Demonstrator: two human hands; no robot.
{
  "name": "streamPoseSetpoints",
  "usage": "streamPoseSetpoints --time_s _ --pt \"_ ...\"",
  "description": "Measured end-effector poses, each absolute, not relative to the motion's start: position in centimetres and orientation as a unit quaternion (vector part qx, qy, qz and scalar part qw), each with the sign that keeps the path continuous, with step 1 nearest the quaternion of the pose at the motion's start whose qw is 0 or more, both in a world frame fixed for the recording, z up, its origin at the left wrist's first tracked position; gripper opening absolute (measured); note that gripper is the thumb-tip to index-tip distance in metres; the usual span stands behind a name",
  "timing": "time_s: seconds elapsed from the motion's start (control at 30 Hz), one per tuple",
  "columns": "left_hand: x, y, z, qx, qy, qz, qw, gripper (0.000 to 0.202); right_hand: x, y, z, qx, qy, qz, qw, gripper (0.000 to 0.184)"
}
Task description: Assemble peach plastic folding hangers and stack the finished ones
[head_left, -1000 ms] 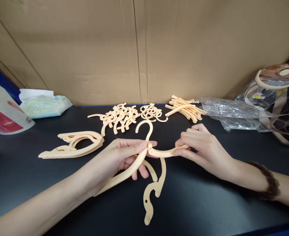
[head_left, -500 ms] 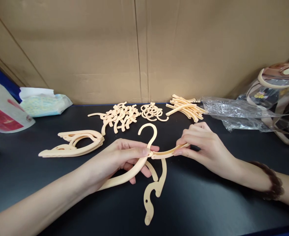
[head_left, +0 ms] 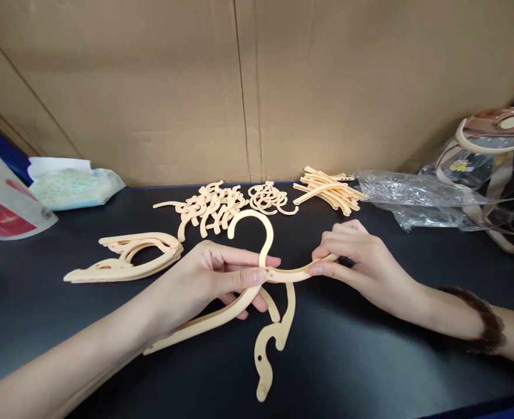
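Observation:
My left hand (head_left: pixel 215 272) pinches a cream plastic clothes hanger at its middle, thumb on the joint just below the hook (head_left: pixel 269 234). One long arm (head_left: pixel 213 319) of it slants down to the left under my palm. A shorter-looking curved hanger arm (head_left: pixel 289 274) meets the joint from the right, its outer end pinched by my right hand (head_left: pixel 355 256). Whether this arm is locked into the joint I cannot tell. Beneath them lie loose notched hanger pieces (head_left: pixel 263 361) on the black table, partly hidden by my left fingers.
Folded hangers (head_left: pixel 128 270) lie stacked at left. Behind are piles of notched pieces (head_left: pixel 213 203), hooks (head_left: pixel 268 198) and straight arms (head_left: pixel 329 189). Clear plastic bags (head_left: pixel 418 195) and a strapped bottle (head_left: pixel 495 139) stand right; a tissue pack (head_left: pixel 75 185) sits left. Cardboard (head_left: pixel 173 87) walls the back.
The hook has tilted left and come nearer, and more of the hanger's left arm shows. The right-hand arm now presses closer against the joint. The view has shifted slightly.

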State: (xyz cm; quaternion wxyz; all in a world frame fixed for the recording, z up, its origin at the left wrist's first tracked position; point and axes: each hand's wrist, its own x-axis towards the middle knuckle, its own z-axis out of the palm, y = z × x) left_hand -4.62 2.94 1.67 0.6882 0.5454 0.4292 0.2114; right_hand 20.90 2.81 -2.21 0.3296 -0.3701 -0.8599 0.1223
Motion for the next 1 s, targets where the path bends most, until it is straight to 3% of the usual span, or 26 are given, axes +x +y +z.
streamPoseSetpoints --time_s 0.17,0.37,0.77,0.9,1.0 --pt "-4.0 2.6 1.4 0.633 0.455 0.238 0.580 0.017 20.8 2.8 -2.1 -0.419 -0.837 0.174 0.305 0.023" --pt "-4.0 1.7 -0.1 0.706 0.437 0.265 0.490 0.055 21.2 3.5 -1.9 -0.503 -0.754 0.235 0.352 0.040" --pt "-4.9 2.5 0.8 0.810 0.461 0.298 0.205 0.032 21.6 4.4 -2.1 -0.510 -0.674 0.295 0.446 0.038" --pt "-5.1 2.7 0.6 0.829 0.453 0.305 0.120 0.028 21.7 4.7 -2.3 -0.510 -0.690 0.255 0.445 0.037" --pt "-5.1 2.6 0.5 0.827 0.454 0.314 0.106 0.028 21.7 4.6 -2.2 -0.495 -0.719 0.173 0.456 0.023"
